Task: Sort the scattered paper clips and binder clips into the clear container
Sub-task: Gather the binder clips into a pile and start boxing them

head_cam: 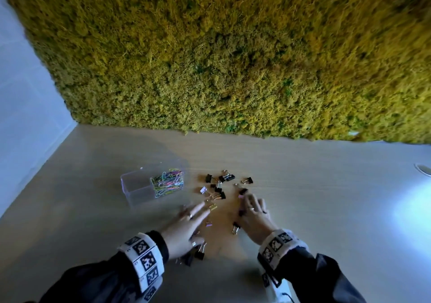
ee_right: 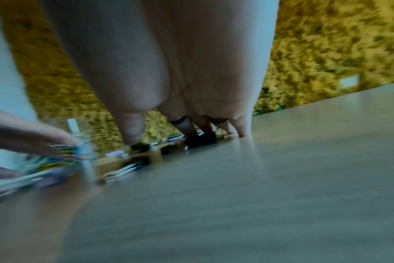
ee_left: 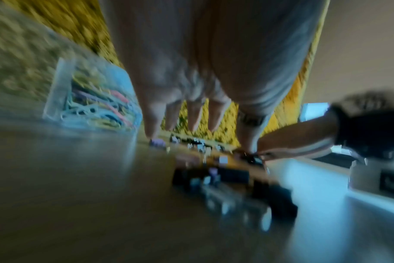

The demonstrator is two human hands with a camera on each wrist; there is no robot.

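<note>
A clear two-compartment container (head_cam: 137,186) stands left of centre on the table, and its right half holds colourful paper clips (head_cam: 168,182). Black, gold and pink binder clips (head_cam: 219,186) lie scattered to its right. My left hand (head_cam: 198,211) lies low over the table with straight, spread fingers among the near clips, and more black clips (head_cam: 199,253) sit by its wrist. My right hand (head_cam: 251,203) has its fingers stretched down onto the table. In the right wrist view its fingertips (ee_right: 242,132) touch the surface beside a black binder clip (ee_right: 202,139). Both wrist views are blurred.
A yellow-green moss wall (head_cam: 233,57) rises at the table's far edge, and a pale wall (head_cam: 23,116) bounds the left side. A round cable grommet (head_cam: 423,169) sits at the far right, with a bright light patch on the wooden table (head_cam: 326,186).
</note>
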